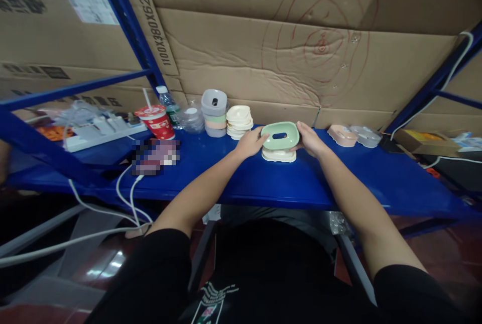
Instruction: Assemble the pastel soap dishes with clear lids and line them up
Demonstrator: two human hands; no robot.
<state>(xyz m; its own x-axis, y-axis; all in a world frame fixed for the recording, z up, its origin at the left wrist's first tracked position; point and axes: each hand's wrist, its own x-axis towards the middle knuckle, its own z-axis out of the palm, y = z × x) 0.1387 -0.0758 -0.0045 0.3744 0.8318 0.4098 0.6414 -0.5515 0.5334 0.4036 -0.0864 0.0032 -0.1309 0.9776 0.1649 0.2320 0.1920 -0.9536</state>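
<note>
Between my hands is a light green oval plastic tray with a slot in its middle, like a soap dish [289, 139]. My left hand [251, 143] grips its left end and my right hand [309, 139] its right end. Right under it a cream-coloured plastic piece [278, 155] with a wavy lower edge rests on the blue table [241, 183]; whether the two touch is hard to tell. Left of my left hand stand a stack of cream pieces [240, 119] and a stack of grey, green and pink dishes [214, 103].
Farther left are clear plastic containers [191, 119], a bottle [167, 103], a red cup with a straw [155, 122] and a power strip [101, 133] with white cables. At the right lie a pink dish [342, 135] and a grey dish [366, 136]. Cardboard [233, 52] backs the table.
</note>
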